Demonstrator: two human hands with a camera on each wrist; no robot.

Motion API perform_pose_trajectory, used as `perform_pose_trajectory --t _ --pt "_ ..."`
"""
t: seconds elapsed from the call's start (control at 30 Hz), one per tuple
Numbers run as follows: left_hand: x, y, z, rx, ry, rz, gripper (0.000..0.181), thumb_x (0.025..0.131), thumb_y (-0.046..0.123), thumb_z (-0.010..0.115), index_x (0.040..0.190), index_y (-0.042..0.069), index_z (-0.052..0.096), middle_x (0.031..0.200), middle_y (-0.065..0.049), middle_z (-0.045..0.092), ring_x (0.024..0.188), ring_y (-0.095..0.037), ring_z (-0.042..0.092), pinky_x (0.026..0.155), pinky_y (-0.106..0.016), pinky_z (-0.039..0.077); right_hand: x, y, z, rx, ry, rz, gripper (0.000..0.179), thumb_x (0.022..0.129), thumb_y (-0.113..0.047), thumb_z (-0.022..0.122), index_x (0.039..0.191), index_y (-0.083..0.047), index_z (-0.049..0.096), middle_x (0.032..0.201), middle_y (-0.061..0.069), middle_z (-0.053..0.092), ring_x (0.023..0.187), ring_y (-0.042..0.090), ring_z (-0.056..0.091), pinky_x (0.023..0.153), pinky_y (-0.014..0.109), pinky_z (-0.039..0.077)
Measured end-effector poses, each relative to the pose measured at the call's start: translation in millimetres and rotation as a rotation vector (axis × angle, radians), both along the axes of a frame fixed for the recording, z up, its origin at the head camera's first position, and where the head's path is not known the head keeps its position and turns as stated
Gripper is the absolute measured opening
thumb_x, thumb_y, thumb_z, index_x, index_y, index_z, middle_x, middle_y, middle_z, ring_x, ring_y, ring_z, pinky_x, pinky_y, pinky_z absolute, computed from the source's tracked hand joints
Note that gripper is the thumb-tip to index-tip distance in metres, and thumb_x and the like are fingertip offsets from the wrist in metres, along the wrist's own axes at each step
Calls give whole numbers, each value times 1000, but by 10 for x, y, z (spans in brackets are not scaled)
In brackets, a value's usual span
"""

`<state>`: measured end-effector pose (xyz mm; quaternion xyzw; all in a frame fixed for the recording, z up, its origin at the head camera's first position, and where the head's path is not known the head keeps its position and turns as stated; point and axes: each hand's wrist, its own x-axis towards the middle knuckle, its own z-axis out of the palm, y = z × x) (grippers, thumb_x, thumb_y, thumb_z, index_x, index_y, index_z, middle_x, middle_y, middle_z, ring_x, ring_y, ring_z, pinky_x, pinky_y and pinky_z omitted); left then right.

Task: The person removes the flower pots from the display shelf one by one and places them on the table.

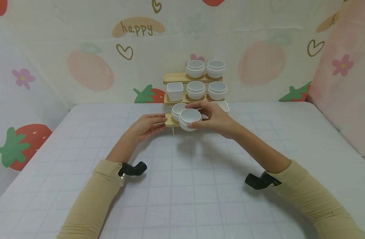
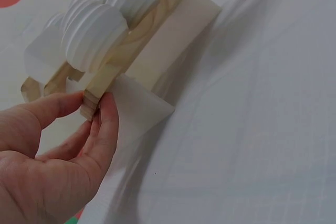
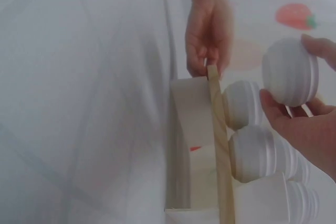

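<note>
A small white round ribbed bowl (image 1: 189, 120) is held by its sides between the thumb and fingers of my right hand (image 1: 213, 119). In the right wrist view this bowl (image 3: 289, 72) is lifted off the shelf, apart from the bowls standing there. My left hand (image 1: 149, 126) pinches the left end of the lowest wooden board (image 2: 107, 72) of a tiered rack, thumb on top and fingers beneath. Another round bowl (image 1: 177, 109) stands on that board near its left end, partly hidden by the held one. A white square bowl (image 3: 262, 203) sits at the board's other end.
Behind, the middle board (image 1: 206, 99) carries a square cup (image 1: 175, 91) and two round bowls. The top board (image 1: 174, 78) carries two more round bowls (image 1: 195, 68) at its right. A pale gridded cloth covers the table (image 1: 182, 186); a printed curtain (image 1: 176, 43) hangs behind the rack.
</note>
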<state>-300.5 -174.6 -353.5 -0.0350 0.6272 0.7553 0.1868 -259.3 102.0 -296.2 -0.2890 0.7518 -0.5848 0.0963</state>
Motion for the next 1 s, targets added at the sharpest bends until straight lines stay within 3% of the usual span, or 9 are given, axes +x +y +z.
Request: perform_pose_trajectory --t 0.23,0.5,0.67,0.77,0.9,1.0 --pt "-14 4 -2 1 -8 7 52 109 0 52 157 -12 35 127 -12 56 90 -9 70 86 -20 64 38 -30 -42 1 -4 14 61 85 5 82 142 4 59 147 14 55 120 23 61 91 22 57" --pt "-7 6 -5 4 -15 17 52 109 0 52 157 -11 36 134 -15 54 90 -9 70 86 -20 64 47 -85 -111 30 -25 16 60 86 3 82 142 1 60 140 12 58 123 27 62 101 32 57" --pt "0 15 -17 -8 -5 15 51 109 -1 51 157 -12 36 138 -17 53 92 -9 69 93 -21 62 50 -115 -159 39 -39 22 58 87 3 81 141 2 60 138 13 61 121 28 65 110 44 55" --pt "1 9 -17 -5 -8 14 52 109 0 52 157 -12 36 139 -17 53 93 -9 69 97 -23 61 52 -125 -185 43 -35 30 57 87 3 81 141 3 60 138 14 61 119 26 66 106 37 57" --pt "10 10 -9 1 -12 14 52 109 0 52 157 -12 36 134 -15 56 93 -9 69 91 -21 63 60 -135 -197 48 -51 38 59 87 4 81 142 2 59 139 14 60 117 24 65 93 23 58" --pt "20 8 2 13 -15 17 53 109 0 53 157 -13 36 125 -12 61 91 -9 70 88 -21 64 54 -142 -212 55 -61 39 61 87 3 82 143 2 59 141 14 60 119 23 64 92 22 58"
